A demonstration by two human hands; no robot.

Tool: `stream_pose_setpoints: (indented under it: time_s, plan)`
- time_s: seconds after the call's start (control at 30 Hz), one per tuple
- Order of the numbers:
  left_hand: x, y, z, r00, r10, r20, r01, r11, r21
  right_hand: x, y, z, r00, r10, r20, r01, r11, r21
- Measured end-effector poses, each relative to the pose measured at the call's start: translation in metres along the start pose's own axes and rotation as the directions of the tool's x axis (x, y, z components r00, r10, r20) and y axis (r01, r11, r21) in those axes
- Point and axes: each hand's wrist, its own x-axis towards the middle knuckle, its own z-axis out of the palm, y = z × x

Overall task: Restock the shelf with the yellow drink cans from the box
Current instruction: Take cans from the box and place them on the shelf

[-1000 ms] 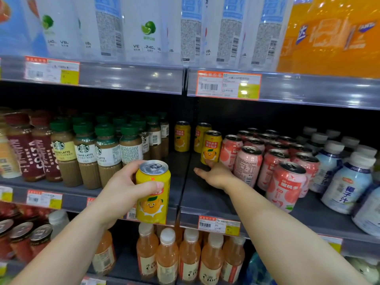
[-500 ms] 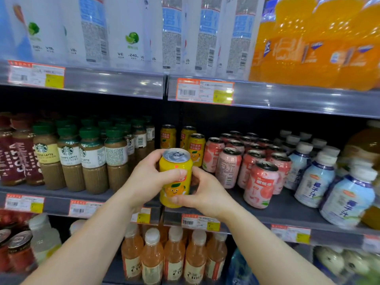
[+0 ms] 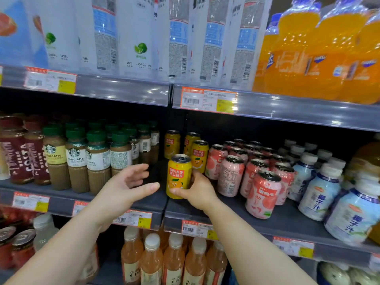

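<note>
My right hand (image 3: 196, 191) grips a yellow drink can (image 3: 178, 175) with an orange cartoon face, holding it upright at the front of the middle shelf (image 3: 287, 218). Three more yellow cans (image 3: 198, 156) stand on the shelf behind it. My left hand (image 3: 125, 185) hovers just left of the held can, fingers spread and holding nothing. The box is not in view.
Pink peach cans (image 3: 262, 195) crowd the shelf right of the yellow ones, then white coconut juice bottles (image 3: 320, 195). Green-capped latte bottles (image 3: 98, 161) stand to the left. Large water and orange soda bottles (image 3: 320, 56) fill the shelf above; orange juice bottles (image 3: 152, 262) stand below.
The can passed from my left hand to my right hand. My left hand let go and opened, and the can moved right toward the shelf.
</note>
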Motion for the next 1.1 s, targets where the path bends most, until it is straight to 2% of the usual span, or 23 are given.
stream_pose_setpoints:
  time_s: [0.17, 0.33, 0.57, 0.63, 0.67, 0.73, 0.83, 0.93, 1.1]
  plan:
    - [-0.006, -0.008, -0.005, 0.999, -0.027, -0.023, 0.026, 0.999, -0.040, 0.032, 0.001, 0.009, 0.999, 0.043, -0.007, -0.043, 0.999, 0.029]
    - [-0.008, -0.012, -0.009, 0.999, -0.037, -0.029, 0.036, 0.998, -0.050, 0.057, 0.006, 0.019, 0.994, 0.077, -0.076, -0.074, 0.996, 0.041]
    - [-0.008, -0.022, -0.019, 0.998, -0.056, -0.035, 0.055, 0.998, -0.028, 0.048, 0.014, 0.008, 0.995, 0.089, -0.047, -0.081, 0.987, 0.140]
    - [-0.007, -0.022, -0.021, 0.998, -0.052, -0.034, 0.051, 0.998, -0.026, 0.038, 0.017, -0.003, 0.997, 0.044, -0.069, -0.035, 0.992, 0.120]
    - [-0.006, -0.022, -0.022, 0.998, -0.046, -0.034, 0.045, 0.999, -0.025, 0.033, 0.019, -0.009, 0.999, -0.006, -0.043, 0.010, 0.997, 0.078]
    - [-0.004, -0.021, -0.023, 0.998, -0.040, -0.043, 0.039, 0.999, -0.027, 0.026, 0.020, -0.017, 0.990, -0.082, 0.114, 0.089, 0.995, -0.055]
    - [0.000, -0.019, -0.020, 0.997, -0.044, -0.061, 0.041, 0.998, -0.037, 0.028, 0.020, -0.017, 0.947, 0.007, 0.321, 0.064, 0.976, -0.209]
    - [0.002, -0.020, -0.018, 0.997, -0.055, -0.059, 0.053, 0.998, -0.034, 0.036, 0.019, -0.015, 0.928, 0.036, 0.371, 0.069, 0.961, -0.266]
    - [0.003, -0.022, -0.021, 0.996, -0.065, -0.059, 0.062, 0.997, -0.041, 0.043, 0.018, -0.019, 0.928, -0.015, 0.372, 0.106, 0.968, -0.226]
